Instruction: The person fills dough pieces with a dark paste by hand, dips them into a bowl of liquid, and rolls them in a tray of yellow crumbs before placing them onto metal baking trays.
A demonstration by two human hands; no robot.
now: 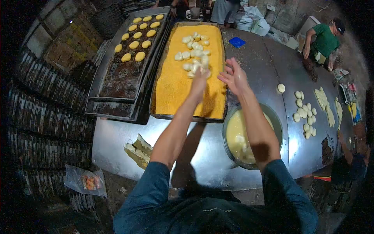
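Note:
A deep tray [165,93] of yellow crumbs holds several pale, wet dough balls [186,55] in its upper half. Over the lowest of these balls is my left hand [199,78], its fingers blurred; whether it grips one cannot be made out. My right hand [235,78] is raised beside the tray's right edge, fingers apart, holding nothing. Below my right forearm stands a round metal bowl [277,126] of pale yellow liquid with some dough pieces in it. To the left, a dark baking tray [117,84] carries several flat yellow-coated rounds [134,45].
Dough balls [302,113] and dough strips [324,103] lie on the metal table [198,156] at right. A blue scraper [237,42] is beyond the crumb tray. A cloth [139,151] lies front left. A person in green [326,41] stands at far right; others stand behind.

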